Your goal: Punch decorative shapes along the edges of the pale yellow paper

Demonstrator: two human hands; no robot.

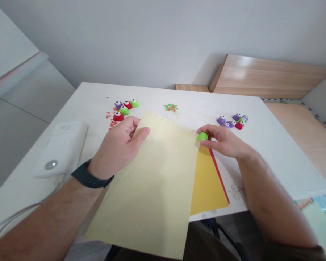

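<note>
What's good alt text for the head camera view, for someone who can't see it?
The left hand holds a pale yellow sheet while the right hand holds a small green piece at the sheet's upper right corner, over a white table. Beyond lie a left cluster and a right cluster of colourful eyed pieces, with green-and-orange bits between.

You seem to be in a bedroom at home, with your white desk (266, 152) set before a plain pale wall (141, 43), white cabinet panels (29, 94) at left, and what looks like a wood-grain headboard (266, 74) at far right.
</note>
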